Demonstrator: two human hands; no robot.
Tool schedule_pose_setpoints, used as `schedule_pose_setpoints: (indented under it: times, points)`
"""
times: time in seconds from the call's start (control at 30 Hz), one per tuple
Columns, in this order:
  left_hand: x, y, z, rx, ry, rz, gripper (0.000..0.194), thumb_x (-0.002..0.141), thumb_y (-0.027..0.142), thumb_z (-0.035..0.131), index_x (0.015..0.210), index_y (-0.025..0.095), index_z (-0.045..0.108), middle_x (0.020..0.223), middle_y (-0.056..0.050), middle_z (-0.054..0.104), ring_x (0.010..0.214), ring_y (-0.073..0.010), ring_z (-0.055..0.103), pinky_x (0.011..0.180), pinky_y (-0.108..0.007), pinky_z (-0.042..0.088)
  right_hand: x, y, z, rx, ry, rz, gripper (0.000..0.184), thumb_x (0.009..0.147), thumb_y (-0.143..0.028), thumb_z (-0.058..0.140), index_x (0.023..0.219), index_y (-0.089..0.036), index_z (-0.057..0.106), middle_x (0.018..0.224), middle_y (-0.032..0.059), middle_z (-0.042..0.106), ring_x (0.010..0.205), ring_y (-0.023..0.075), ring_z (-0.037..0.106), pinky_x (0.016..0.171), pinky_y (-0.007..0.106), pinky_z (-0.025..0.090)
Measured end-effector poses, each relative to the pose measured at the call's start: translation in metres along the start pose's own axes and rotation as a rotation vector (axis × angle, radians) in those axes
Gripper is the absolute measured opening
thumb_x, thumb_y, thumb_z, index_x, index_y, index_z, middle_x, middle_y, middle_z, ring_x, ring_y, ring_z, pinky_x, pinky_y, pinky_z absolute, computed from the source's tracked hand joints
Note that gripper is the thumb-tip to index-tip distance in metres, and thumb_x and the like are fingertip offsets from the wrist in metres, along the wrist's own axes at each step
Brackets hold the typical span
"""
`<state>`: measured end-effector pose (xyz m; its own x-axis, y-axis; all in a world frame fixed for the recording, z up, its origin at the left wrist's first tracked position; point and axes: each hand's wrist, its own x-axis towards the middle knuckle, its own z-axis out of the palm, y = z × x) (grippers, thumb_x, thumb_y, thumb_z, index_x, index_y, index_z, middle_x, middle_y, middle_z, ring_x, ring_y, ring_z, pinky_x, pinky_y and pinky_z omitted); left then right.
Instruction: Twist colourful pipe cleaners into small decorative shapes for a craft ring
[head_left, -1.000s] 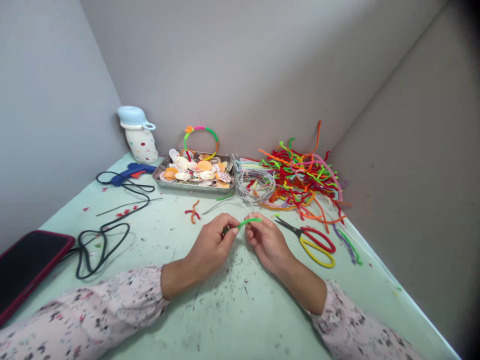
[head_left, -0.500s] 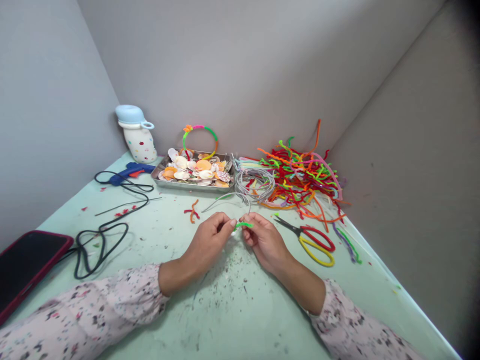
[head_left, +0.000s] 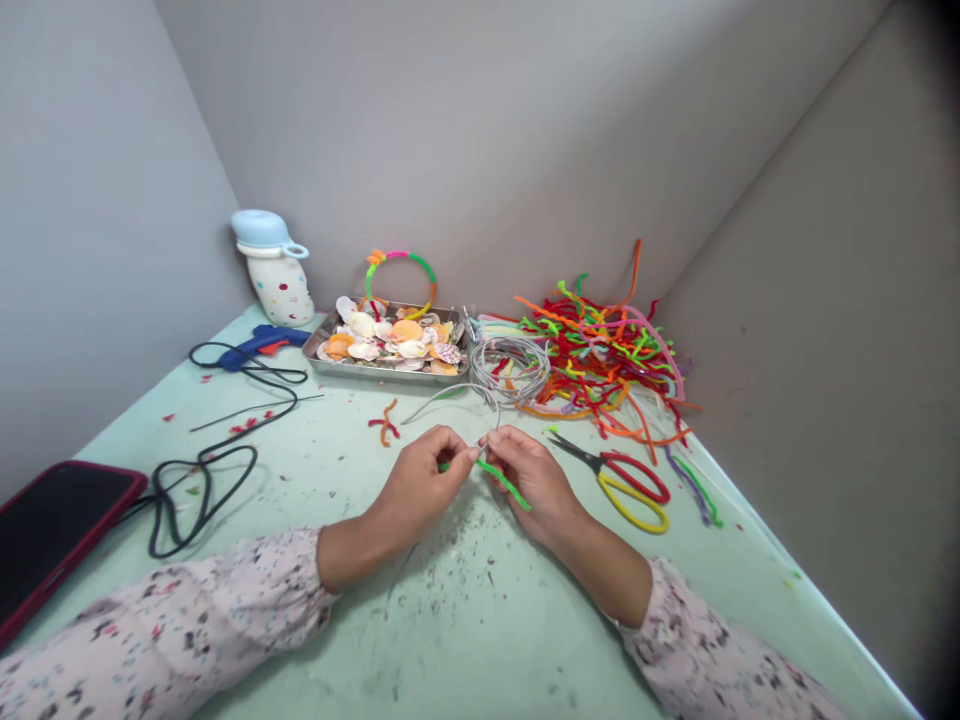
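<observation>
In the middle of the table my two hands meet, fingertips almost touching. My left hand [head_left: 427, 478] pinches a bright green pipe cleaner [head_left: 506, 484] between thumb and forefinger; its free end slants down in front of my right fingers. With its fingertips, my right hand [head_left: 534, 482] pinches a thin grey wire [head_left: 495, 408], which runs from the coil [head_left: 517, 368] behind my hands. Where wire and pipe cleaner meet is partly hidden by my fingers. Scissors [head_left: 619, 480] with red and yellow handles lie right of my right hand.
Behind stand a metal tray [head_left: 375, 372] of shells with a colourful ring [head_left: 433, 270] upright in it, and a white bottle [head_left: 277, 285]. A pile of pipe cleaners [head_left: 607, 340] fills the back right. To the left lie a blue glue gun [head_left: 262, 343], black cord [head_left: 202, 462] and a phone [head_left: 64, 530].
The green pipe cleaner's free end has swung out from my right fingertips and now slopes down to the right. My hands have stayed nearly in place.
</observation>
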<state>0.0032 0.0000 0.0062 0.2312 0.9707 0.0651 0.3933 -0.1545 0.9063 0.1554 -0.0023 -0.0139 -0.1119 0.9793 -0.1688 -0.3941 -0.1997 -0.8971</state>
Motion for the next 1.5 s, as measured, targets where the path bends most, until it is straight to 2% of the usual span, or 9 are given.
schedule_pose_setpoints:
  times: [0.27,0.47,0.67,0.8,1.0,1.2,1.5]
  points:
    - [-0.0007,-0.0034,0.0042,0.056,0.018,0.059,0.018,0.085,0.030,0.051,0.072,0.017,0.051,0.063,0.003,0.049,0.057,-0.0106,0.043,0.054,-0.022,0.034,0.0002,-0.0014,0.0000,0.018,0.007,0.000,0.022,0.074,-0.036,0.072,0.070,-0.017,0.062,0.058,-0.0050,0.049,0.051,0.0063,0.039,0.047,0.020,0.027]
    - [-0.0004,-0.0053,0.0034,0.092,0.026,0.090,0.018,0.086,0.031,0.050,0.074,0.018,0.050,0.067,0.002,0.051,0.062,-0.0116,0.045,0.056,-0.023,0.034,-0.0003,0.0002,-0.0006,0.034,-0.002,0.000,0.022,0.076,-0.036,0.070,0.071,-0.018,0.061,0.057,-0.0050,0.048,0.048,0.0063,0.037,0.044,0.020,0.024]
    - [-0.0037,-0.0008,-0.0026,0.072,-0.017,0.172,0.013,0.088,0.027,0.047,0.085,0.017,0.055,0.080,-0.001,0.056,0.071,-0.0137,0.050,0.063,-0.025,0.038,0.0013,-0.0008,0.0018,0.085,0.023,-0.066,0.019,0.074,-0.033,0.072,0.068,-0.018,0.061,0.062,-0.0039,0.051,0.056,0.0078,0.042,0.054,0.020,0.035]
    - [-0.0037,0.0000,-0.0043,0.074,0.014,0.205,0.011,0.089,0.020,0.045,0.087,0.018,0.056,0.084,-0.001,0.055,0.079,-0.0148,0.052,0.071,-0.027,0.040,0.0004,-0.0010,0.0030,0.095,0.002,-0.064,0.017,0.076,-0.033,0.071,0.073,-0.018,0.063,0.068,-0.0032,0.054,0.060,0.0080,0.044,0.057,0.020,0.036]
    - [-0.0036,0.0003,-0.0037,0.032,0.027,0.179,0.012,0.091,0.024,0.044,0.088,0.018,0.054,0.082,-0.002,0.056,0.078,-0.0156,0.052,0.068,-0.027,0.040,-0.0035,-0.0008,0.0029,-0.029,-0.086,-0.040,0.018,0.075,-0.035,0.070,0.074,-0.019,0.063,0.066,-0.0031,0.055,0.060,0.0100,0.047,0.060,0.023,0.037]
    - [-0.0047,0.0005,-0.0037,-0.018,0.041,0.140,0.008,0.091,0.025,0.045,0.089,0.019,0.051,0.081,0.000,0.055,0.075,-0.0142,0.051,0.068,-0.027,0.039,-0.0031,0.0000,0.0010,-0.107,-0.091,-0.082,0.011,0.074,-0.028,0.068,0.081,-0.020,0.066,0.071,-0.0017,0.059,0.064,0.0119,0.049,0.063,0.024,0.038]
    - [-0.0054,0.0014,-0.0041,-0.053,0.027,0.124,0.012,0.091,0.027,0.045,0.087,0.018,0.051,0.079,0.001,0.054,0.074,-0.0140,0.049,0.067,-0.027,0.038,-0.0040,-0.0029,0.0007,-0.269,-0.063,-0.142,0.004,0.076,-0.024,0.065,0.080,-0.021,0.065,0.069,-0.0033,0.058,0.063,0.0110,0.048,0.061,0.023,0.036]
